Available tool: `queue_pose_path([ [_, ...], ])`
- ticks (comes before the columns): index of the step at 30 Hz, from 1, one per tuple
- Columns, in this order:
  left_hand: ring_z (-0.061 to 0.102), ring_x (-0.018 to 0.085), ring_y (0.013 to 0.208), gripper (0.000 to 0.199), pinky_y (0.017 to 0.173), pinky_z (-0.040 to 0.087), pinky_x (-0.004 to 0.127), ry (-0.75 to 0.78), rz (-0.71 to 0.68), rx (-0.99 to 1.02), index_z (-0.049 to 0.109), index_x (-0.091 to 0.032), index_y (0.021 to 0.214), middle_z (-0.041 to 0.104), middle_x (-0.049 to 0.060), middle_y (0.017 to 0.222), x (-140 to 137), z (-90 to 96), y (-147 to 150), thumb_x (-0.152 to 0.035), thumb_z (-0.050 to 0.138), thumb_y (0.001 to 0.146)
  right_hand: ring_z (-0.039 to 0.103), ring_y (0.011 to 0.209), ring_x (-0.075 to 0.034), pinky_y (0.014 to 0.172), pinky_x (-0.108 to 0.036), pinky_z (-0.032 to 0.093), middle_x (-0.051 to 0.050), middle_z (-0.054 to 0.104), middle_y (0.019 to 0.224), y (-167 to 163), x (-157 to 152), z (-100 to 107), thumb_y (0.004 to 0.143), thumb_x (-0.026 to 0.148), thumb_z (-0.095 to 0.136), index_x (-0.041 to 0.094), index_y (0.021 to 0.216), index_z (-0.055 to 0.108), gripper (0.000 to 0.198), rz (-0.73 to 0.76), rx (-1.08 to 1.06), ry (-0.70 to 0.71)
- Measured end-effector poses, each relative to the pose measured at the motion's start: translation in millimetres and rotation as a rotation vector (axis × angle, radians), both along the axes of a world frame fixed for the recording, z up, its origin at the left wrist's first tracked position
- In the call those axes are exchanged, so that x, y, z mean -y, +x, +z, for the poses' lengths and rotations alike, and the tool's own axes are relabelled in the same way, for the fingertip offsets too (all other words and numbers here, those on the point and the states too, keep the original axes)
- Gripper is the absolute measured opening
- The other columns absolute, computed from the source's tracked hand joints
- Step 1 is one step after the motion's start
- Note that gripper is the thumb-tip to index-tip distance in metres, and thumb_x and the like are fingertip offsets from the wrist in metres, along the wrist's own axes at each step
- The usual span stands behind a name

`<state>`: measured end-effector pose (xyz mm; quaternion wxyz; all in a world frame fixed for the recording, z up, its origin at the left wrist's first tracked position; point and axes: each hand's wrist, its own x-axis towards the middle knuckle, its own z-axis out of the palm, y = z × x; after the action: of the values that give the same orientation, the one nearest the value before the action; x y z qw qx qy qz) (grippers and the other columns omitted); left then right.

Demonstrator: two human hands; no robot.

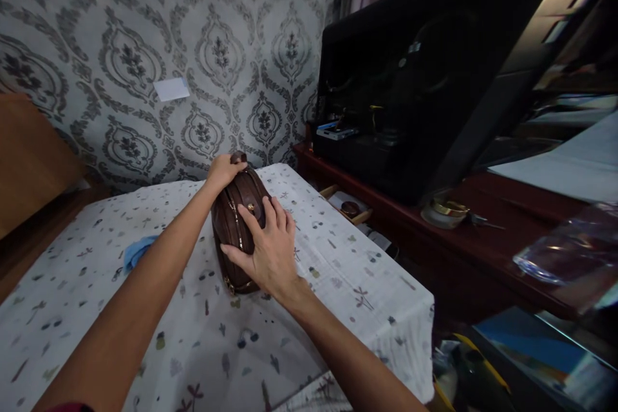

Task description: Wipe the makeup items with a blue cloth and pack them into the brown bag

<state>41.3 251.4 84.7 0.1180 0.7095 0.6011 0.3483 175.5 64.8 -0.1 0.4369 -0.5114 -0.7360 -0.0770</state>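
Observation:
A dark brown leather bag with a gold zipper and a small gold stud rests on the patterned white cloth. At its far end my left hand is closed around the bag near a short brown strap; part of the fingers is hidden behind it. My right hand lies over the near right part of the bag, fingers spread and thumb apart, touching the leather beside the zipper. Left of my left forearm, a blue cloth lies crumpled.
A large black panel stands on dark red furniture to the right. On that furniture are a gold-coloured ring-shaped item and clear plastic packaging. Below it, a small drawer sticks out. A brown wooden board stands at the left.

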Motion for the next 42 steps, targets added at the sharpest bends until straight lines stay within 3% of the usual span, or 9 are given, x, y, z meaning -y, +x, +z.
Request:
queue_pose_path([
  [9, 0.047, 0.014, 0.06, 0.021, 0.062, 0.035, 0.027, 0.071, -0.113, 0.223, 0.06, -0.017, 0.06, 0.054, -0.002, 0.058, 4.5, -7.3, -2.4, -0.035, 0.064, 0.071, 0.037, 0.141, -0.043, 0.108, -0.062, 0.035, -0.02, 0.045, 0.152, -0.5, 0.5, 0.7, 0.079, 0.066, 0.073, 0.03, 0.142, 0.058, 0.074, -0.011, 0.015, -0.022],
  [15, 0.045, 0.012, 0.059, 0.032, 0.061, 0.039, 0.025, 0.107, -0.251, 0.35, 0.055, -0.018, 0.061, 0.049, -0.004, 0.058, 12.6, -14.8, -8.8, -0.046, 0.069, 0.07, 0.035, 0.142, -0.043, 0.108, -0.061, 0.034, -0.02, 0.042, 0.156, -0.6, 2.9, 3.8, 0.082, 0.072, 0.066, 0.03, 0.145, 0.056, 0.076, -0.034, 0.068, -0.065],
  [20, 0.045, 0.013, 0.06, 0.036, 0.058, 0.037, 0.025, 0.094, -0.288, 0.359, 0.057, -0.018, 0.061, 0.05, -0.002, 0.058, 14.1, -17.2, -11.4, -0.051, 0.068, 0.07, 0.039, 0.14, -0.04, 0.109, -0.058, 0.034, -0.019, 0.047, 0.152, 0.2, 2.5, 4.5, 0.083, 0.073, 0.064, 0.029, 0.145, 0.056, 0.076, -0.045, 0.083, -0.067],
  [25, 0.056, 0.017, 0.071, 0.035, 0.068, 0.043, 0.027, 0.087, -0.237, 0.298, 0.071, -0.016, 0.083, 0.066, 0.001, 0.073, 14.4, -11.5, -31.4, -0.047, 0.069, 0.068, 0.039, 0.14, -0.039, 0.11, -0.058, 0.034, -0.019, 0.05, 0.149, 0.3, 1.8, 3.3, 0.086, 0.072, 0.061, 0.03, 0.146, 0.055, 0.074, -0.049, 0.082, -0.059],
  [33, 0.054, 0.021, 0.066, 0.017, 0.063, 0.036, 0.031, 0.165, -0.031, 0.096, 0.065, -0.019, 0.059, 0.057, 0.001, 0.056, 26.0, -9.0, -64.1, -0.034, 0.066, 0.068, 0.039, 0.141, -0.039, 0.111, -0.058, 0.034, -0.019, 0.05, 0.15, -0.9, 1.4, 1.6, 0.086, 0.071, 0.061, 0.029, 0.145, 0.056, 0.073, -0.054, 0.074, -0.041],
  [38, 0.056, 0.024, 0.07, 0.017, 0.068, 0.04, 0.034, 0.209, 0.017, 0.014, 0.064, -0.02, 0.059, 0.06, 0.004, 0.061, 27.1, -9.6, -58.4, -0.032, 0.063, 0.071, 0.038, 0.142, -0.039, 0.111, -0.057, 0.034, -0.019, 0.049, 0.151, -0.9, 2.0, 2.3, 0.086, 0.072, 0.061, 0.029, 0.145, 0.056, 0.073, -0.066, 0.092, -0.057],
  [42, 0.06, 0.025, 0.081, 0.016, 0.076, 0.045, 0.034, 0.228, -0.014, -0.045, 0.067, -0.019, 0.067, 0.067, 0.006, 0.078, 32.9, -10.0, -58.9, -0.031, 0.061, 0.075, 0.037, 0.142, -0.039, 0.112, -0.056, 0.033, -0.018, 0.048, 0.152, -0.9, 2.7, 2.1, 0.087, 0.071, 0.061, 0.03, 0.145, 0.057, 0.071, -0.062, 0.09, -0.058],
])
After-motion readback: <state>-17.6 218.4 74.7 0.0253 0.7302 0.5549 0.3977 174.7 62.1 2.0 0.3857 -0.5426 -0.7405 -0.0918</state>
